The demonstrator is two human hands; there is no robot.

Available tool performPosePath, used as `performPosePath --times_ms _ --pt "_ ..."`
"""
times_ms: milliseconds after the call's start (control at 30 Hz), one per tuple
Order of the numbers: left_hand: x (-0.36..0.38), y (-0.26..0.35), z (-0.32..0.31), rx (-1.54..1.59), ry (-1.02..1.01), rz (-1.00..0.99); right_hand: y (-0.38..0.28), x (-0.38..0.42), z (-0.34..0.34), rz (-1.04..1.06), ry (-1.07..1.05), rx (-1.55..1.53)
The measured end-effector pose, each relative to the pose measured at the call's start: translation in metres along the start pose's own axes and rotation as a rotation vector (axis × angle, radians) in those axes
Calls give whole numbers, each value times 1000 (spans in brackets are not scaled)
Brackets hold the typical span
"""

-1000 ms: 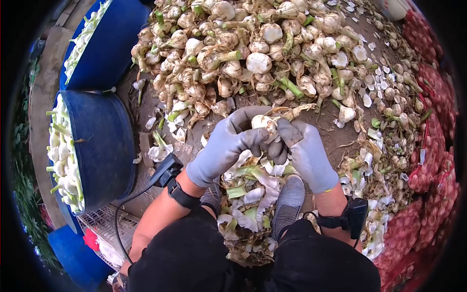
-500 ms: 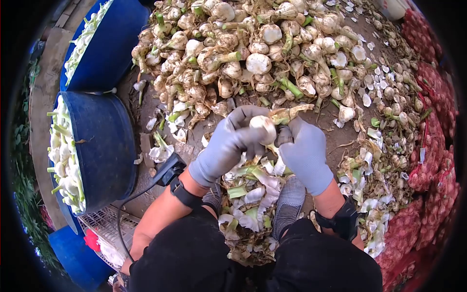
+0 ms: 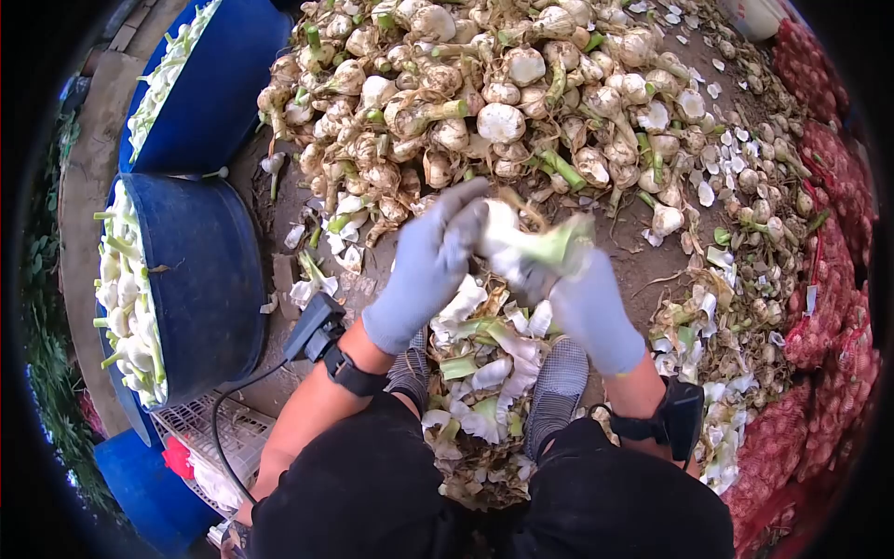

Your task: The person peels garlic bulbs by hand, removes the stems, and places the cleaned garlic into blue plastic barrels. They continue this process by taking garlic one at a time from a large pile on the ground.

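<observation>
From my end of the head feed, I have a white garlic bulb with a thick, pale green stalk raised between my two gloved hands, above the bare brown ground. The bulb end lies toward my left grip, in a pale lavender-grey knit glove with darker fingers; its fingers reach up beside the bulb, and I cannot tell whether they press on it or stand just clear. My right grip, gloved the same way, is blurred, but I read its fingers as closed around the stalk from below, with a loose pale green flap above them.

Just beyond my hands I see a large heap of brown-skinned, soil-marked garlic. Under them, between two grey checked shoes, white and green peelings cover the ground. On my left stand two deep blue plastic tubs, both filled with clean white garlic with trimmed green stalks; near the closer one sits a pale openwork plastic crate. Along my right edge, red mesh sacks bulge with contents. A black strap with a small box circles my right wrist.
</observation>
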State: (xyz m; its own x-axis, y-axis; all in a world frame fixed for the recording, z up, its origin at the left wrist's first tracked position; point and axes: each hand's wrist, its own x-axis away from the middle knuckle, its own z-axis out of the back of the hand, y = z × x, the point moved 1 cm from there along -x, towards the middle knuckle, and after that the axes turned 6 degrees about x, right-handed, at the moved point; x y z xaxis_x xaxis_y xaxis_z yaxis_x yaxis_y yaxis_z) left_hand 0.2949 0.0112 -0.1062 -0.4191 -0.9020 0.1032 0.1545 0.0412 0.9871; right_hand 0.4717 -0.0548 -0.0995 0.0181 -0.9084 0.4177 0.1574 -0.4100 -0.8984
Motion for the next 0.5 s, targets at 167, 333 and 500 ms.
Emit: performPosePath --times_ms 167,333,500 --pt "-3 0 -1 27 -6 -21 4 4 -9 13 -11 -20" --pt "5 2 10 93 -168 336 2 6 1 50 -12 385" --pt "12 0 9 671 -255 343 32 -6 33 123 379 815"
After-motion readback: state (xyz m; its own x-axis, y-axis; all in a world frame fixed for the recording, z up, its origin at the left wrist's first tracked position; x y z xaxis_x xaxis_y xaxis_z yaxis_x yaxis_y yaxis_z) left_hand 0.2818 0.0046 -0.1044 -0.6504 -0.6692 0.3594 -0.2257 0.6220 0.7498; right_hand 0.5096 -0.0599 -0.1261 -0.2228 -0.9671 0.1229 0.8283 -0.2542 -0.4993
